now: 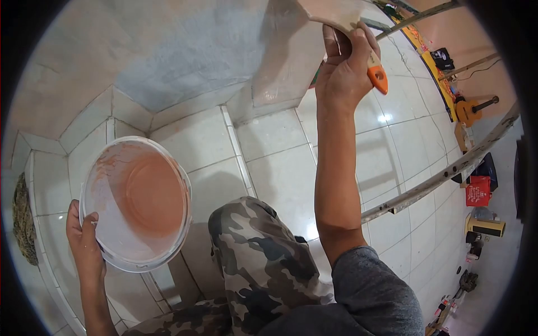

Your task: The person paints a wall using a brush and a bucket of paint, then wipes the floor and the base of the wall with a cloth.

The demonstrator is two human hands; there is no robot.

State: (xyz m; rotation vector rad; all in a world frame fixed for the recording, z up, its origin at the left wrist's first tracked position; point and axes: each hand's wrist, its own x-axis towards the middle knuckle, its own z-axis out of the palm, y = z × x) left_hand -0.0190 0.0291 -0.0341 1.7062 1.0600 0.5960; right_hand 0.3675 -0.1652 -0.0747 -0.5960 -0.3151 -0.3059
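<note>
Gripping a flat paintbrush with a pale handle and an orange, holed end in the right hand, up top, right of centre in the frame, with thumb and fingers closed on it. Pointing orange end down and to the right, by the way. Can't really make out the bristles, hidden up there behind the fingers. Can't tell about contact with the pinkish plastered wall with a blue-grey patch either.

Also hanging onto a white round plastic bucket with the left hand, lower left of the frame, pinching the left side of the rim with the thumb on the near face. Tilted so as to show the inside, with pinkish-orange paint at the bottom and smeared up the wall.

Down at bottom centre, brown-and-grey camouflage trousers, plus a dark grey short sleeve to the right. Behind it all, glossy white floor tiles. Over at the right edge, a small orange-brown guitar and a bright red bag.
</note>
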